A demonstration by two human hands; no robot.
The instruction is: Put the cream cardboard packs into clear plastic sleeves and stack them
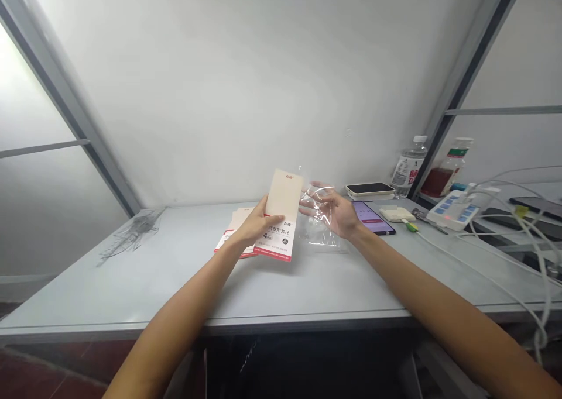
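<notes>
My left hand (257, 223) grips a ruler-set packet (278, 200), a cream and white card with printed lettering and a red lower edge, tilted above the table. The thumb lies across its front. To the right, my right hand (341, 213) holds a clear plastic bag (317, 223), and its fingers show through the film. The bag's left side is close to the packet; whether they touch I cannot tell. Similar red-and-white packets (239, 216) lie on the table behind my left hand and are partly hidden by it.
Right of my hands on the grey table (175, 288) are a lit phone (371, 217), a white box with a dark top (371, 189), and a white power strip (454, 210) with tangled cables. Two bottles, one a water bottle (408, 168), stand near the wall. Black scribbles mark the left side.
</notes>
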